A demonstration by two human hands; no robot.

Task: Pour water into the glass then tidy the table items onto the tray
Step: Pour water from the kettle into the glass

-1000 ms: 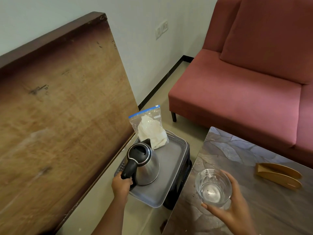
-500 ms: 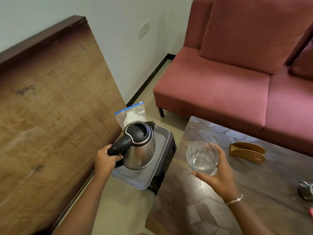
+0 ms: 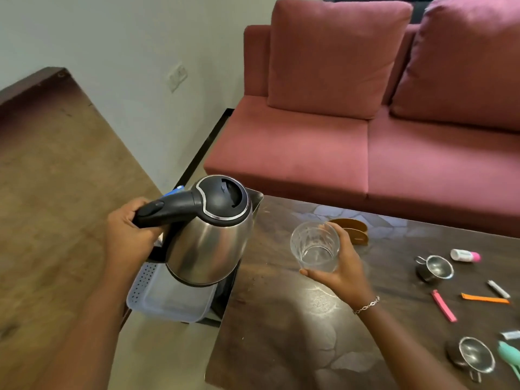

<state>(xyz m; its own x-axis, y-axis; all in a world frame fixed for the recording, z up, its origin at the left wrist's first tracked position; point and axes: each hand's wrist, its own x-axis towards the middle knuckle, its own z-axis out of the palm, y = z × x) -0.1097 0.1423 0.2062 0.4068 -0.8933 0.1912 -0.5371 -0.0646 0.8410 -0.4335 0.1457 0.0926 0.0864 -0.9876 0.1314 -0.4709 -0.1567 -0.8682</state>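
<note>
Head view, looking down. Left hand (image 3: 126,235) has its fingers wrapped tight round the black handle of the steel kettle (image 3: 209,237). Kettle is held in the air, roughly upright, lid shut, spout facing the tabletop (image 3: 281,319). It hangs above the grey tray (image 3: 168,302), which sits on a low dark stand just left of the tabletop edge. A blue-edged bit of bag (image 3: 174,190) peeks out behind the kettle handle.

Right hand (image 3: 342,266) cups the clear glass (image 3: 314,246) from the right side and below, fingers curled on its wall, thumb at the base. Glass tilts a little toward the kettle, held over the tabletop; whether it rests on the surface I cannot tell. Kettle and glass are near, not touching. Bracelet (image 3: 366,305) on the right wrist.

Further right on the tabletop: a wooden holder (image 3: 356,233) just behind the glass, two small steel strainers (image 3: 435,268) (image 3: 472,357), a white-and-pink tube (image 3: 465,255), a pink clip (image 3: 444,305), an orange strip (image 3: 484,298), a small white stick (image 3: 498,289), a teal item (image 3: 510,358) at the frame edge. Red sofa (image 3: 351,147) behind.
</note>
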